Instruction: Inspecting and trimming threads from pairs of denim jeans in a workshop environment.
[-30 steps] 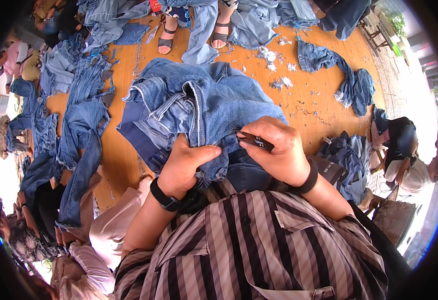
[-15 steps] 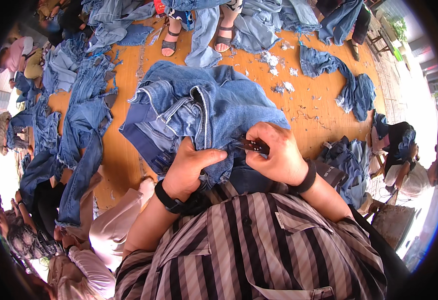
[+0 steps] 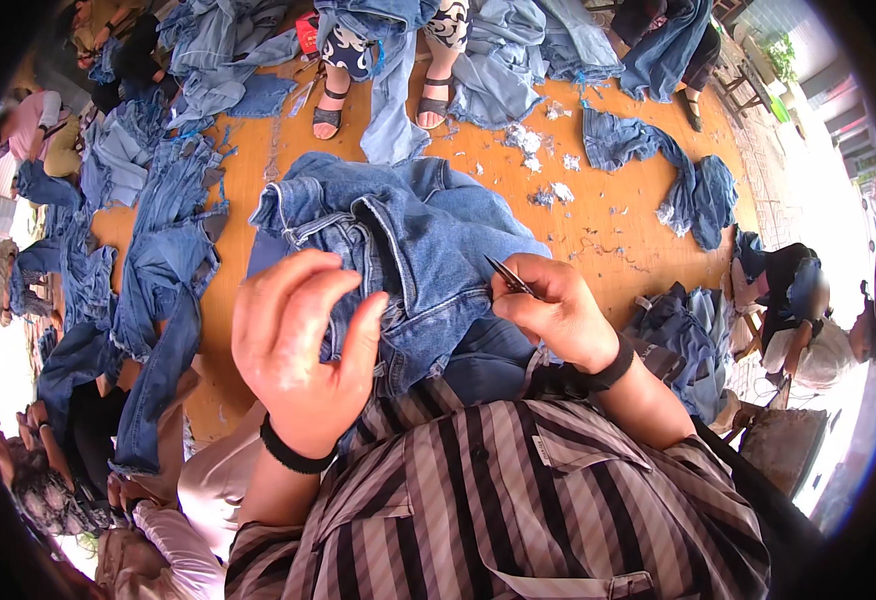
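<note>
A pair of blue jeans (image 3: 448, 235) lies bunched in front of me, its waistband and fly side toward the left and a seam running across toward my right hand. My left hand (image 3: 303, 345) is raised over the waistband side, fingers curved and apart, holding nothing and hiding part of the denim. Closed around small dark thread snips (image 3: 511, 278) is my right hand (image 3: 563, 315), by the right part of the jeans. The pointed blades stick out up and to the left, just above the fabric. Their handles are mostly hidden in my fingers.
Piles of denim (image 3: 163, 250) lie along the left and across the far side. A twisted denim piece (image 3: 698, 180) and pale lint scraps (image 3: 528, 140) lie on the orange-brown floor. A person's sandalled feet (image 3: 330, 110) stand ahead. More denim (image 3: 683, 340) is heaped at right; other people sit around.
My left hand has let go of the jeans and risen to the left, opening. The right hand still holds the snips, now turned with their points showing.
</note>
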Demonstrator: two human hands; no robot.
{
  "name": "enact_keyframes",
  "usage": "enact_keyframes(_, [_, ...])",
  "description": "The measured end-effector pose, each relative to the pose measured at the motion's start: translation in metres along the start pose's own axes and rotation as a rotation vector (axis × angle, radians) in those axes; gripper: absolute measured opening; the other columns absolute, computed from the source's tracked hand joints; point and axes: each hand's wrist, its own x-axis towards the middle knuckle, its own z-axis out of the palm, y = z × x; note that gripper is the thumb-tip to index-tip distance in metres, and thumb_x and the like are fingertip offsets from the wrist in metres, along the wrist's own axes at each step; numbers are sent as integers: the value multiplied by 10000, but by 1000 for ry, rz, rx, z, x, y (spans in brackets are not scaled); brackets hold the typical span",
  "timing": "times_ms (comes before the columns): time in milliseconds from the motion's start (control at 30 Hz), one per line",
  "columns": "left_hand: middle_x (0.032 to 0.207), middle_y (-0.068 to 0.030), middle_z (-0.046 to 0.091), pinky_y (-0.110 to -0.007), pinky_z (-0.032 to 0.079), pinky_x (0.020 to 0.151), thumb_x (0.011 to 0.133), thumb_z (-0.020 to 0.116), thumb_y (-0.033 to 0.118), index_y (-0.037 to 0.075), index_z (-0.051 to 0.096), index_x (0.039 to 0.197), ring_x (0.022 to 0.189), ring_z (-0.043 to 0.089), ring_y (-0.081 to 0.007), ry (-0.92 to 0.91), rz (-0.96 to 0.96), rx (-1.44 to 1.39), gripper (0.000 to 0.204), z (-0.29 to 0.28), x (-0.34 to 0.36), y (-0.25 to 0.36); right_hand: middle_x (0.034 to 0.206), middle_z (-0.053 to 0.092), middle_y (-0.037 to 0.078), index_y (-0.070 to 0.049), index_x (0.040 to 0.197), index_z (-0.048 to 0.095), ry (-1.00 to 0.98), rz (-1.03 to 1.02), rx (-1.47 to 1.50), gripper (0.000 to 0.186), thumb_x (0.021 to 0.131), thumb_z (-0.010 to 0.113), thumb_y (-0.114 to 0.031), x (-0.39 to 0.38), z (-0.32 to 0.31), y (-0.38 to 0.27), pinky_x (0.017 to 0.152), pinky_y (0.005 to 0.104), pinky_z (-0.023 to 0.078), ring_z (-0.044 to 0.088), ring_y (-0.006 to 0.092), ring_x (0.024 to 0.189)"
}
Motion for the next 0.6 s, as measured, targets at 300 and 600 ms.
enact_keyframes(300, [1026, -35, 725, -414, 481, 910, 726, 841, 113, 105, 724, 1012, 1000, 656, -272, -367, 137, -288, 309, 64, -9, 4, 661, 520, -27, -22, 940, 647, -96, 149, 289, 97, 930, 630, -117, 5, -2, 8, 460, 224, 314, 421, 51, 503])
enact_keyframes(600, [871, -71, 703, -394, 489, 755, 793, 765, 20, 65, 693, 898, 818, 637, -283, -385, 1, -448, 136, 79, -14, -6, 622, 459, -30, -36, 835, 578, -168, 198, 563, 153, 909, 665, -138, 20, -17, 18, 425, 233, 302, 385, 59, 467])
